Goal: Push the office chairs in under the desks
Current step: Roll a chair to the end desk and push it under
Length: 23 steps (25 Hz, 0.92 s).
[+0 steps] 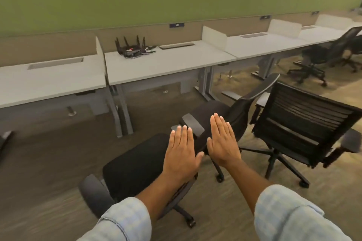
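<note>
The long row of white desks (156, 64) runs side to side far ahead of both hands, and three black chairs stand out on the floor on the near side of it, none pushed in yet. The nearest chair (135, 164) sits right under the hands with its seat pointing up and left toward the desks, so I think the push should go that way. The left hand (181, 152) and right hand (222, 141) are flat and open, side by side, holding nothing, and the left one is closer to that chair.
</note>
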Tool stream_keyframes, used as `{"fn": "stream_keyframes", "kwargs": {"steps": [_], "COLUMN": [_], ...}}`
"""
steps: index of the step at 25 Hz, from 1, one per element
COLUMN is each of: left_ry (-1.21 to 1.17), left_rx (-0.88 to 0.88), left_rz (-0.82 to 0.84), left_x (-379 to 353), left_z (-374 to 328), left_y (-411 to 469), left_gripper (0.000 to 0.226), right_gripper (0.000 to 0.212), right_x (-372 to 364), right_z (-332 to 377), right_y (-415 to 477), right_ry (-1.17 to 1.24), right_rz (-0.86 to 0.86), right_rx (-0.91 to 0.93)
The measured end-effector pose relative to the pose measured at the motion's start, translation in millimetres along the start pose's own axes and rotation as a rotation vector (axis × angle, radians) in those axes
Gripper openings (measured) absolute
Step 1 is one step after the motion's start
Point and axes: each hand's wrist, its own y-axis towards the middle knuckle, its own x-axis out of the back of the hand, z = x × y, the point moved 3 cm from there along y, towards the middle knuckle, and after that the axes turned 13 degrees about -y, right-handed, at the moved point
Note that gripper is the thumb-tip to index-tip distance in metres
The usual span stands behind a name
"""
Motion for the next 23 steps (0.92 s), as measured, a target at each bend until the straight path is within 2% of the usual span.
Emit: {"fn": "stream_keyframes", "kwargs": {"steps": [3, 9, 12, 16, 19, 23], "left_ry": [-0.046, -0.151, -0.223, -0.131, -0.100, -0.046], "left_rx": [0.117, 0.319, 0.507, 0.673, 0.732, 0.800], "left_rz": [0.048, 0.073, 0.138, 0.146, 0.085, -0.004], "left_x": [9, 16, 16, 18, 20, 21], "left_z": [23, 37, 48, 47, 50, 65], "left_y": [-12, -47, -57, -76, -83, -90], "left_gripper": [0.102, 0.098, 0.106, 0.107, 0.102, 0.107], "right_gripper": [0.080, 0.074, 0.073, 0.061, 0.058, 0.057], "right_x": [-6, -16, -14, -18, -18, -8], "right_z": [11, 14, 20, 19, 24, 38], "right_y": [20, 55, 70, 72, 80, 92], "right_ry": [-0.028, -0.151, -0.145, -0.052, 0.003, 0.004], "right_rz": [0.028, 0.106, 0.122, 0.130, 0.119, 0.130], "right_rx": [0.193, 0.535, 0.724, 0.771, 0.784, 0.846]}}
